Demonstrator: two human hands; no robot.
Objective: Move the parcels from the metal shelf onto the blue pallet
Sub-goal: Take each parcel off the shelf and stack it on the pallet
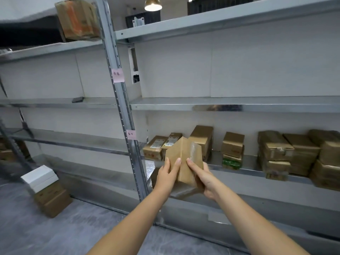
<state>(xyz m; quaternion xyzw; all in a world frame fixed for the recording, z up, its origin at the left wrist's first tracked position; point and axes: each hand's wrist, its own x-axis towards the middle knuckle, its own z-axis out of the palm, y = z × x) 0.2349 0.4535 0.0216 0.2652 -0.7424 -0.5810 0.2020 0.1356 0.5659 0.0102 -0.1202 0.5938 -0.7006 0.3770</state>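
I hold a small brown cardboard parcel point(182, 159) in front of the metal shelf point(239, 170), tilted with one corner up. My left hand point(168, 173) grips its left side, thumb on the front face. My right hand point(202, 178) holds its right side from below, thumb across the front. Behind it on the same shelf level stand more brown parcels: two labelled boxes point(156, 147), a taller box point(202, 138), a small stack point(232, 150) and several large boxes point(294, 153) at the right. The blue pallet is out of view.
A grey steel upright point(127, 115) with pink notes stands just left of my hands. Cartons with a white box on top point(46, 190) sit on the grey floor at the left. A taped box point(77, 19) rests on the top shelf.
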